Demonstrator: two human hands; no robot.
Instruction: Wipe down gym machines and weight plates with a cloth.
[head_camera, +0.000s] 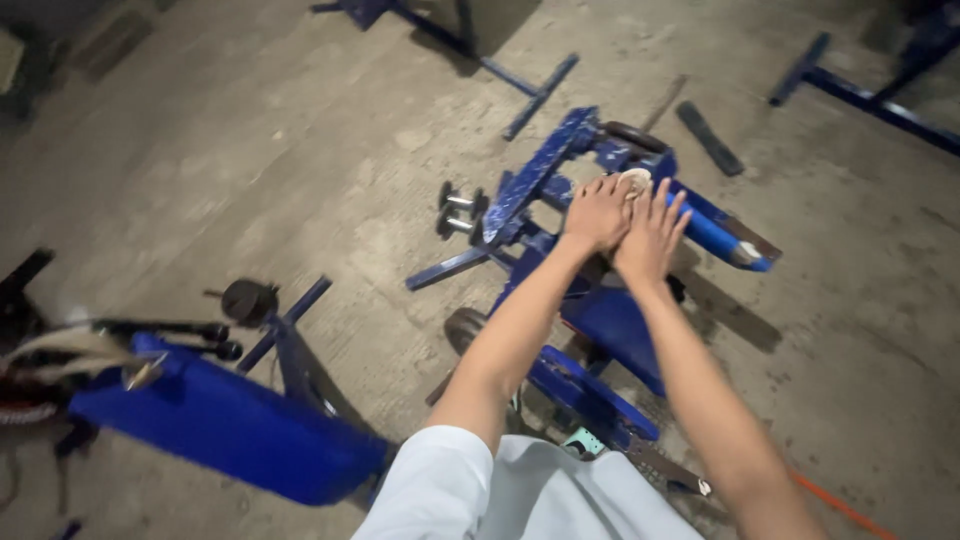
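Both the left hand (597, 213) and right hand (651, 236) were laid flat, fingers spread, gripping nothing, on the blue steel machine frame (606, 322), judged heavy, rigid, best grasped by its bars.

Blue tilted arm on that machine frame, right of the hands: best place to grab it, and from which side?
Grip the blue arm mid-length, just below where the right hand lies, coming from above. It is a long bar slanting down to the right with its upper face bare there. Its lower tip looks capped and angled, and the upper end is crowded by the left hand and a pale round disc.
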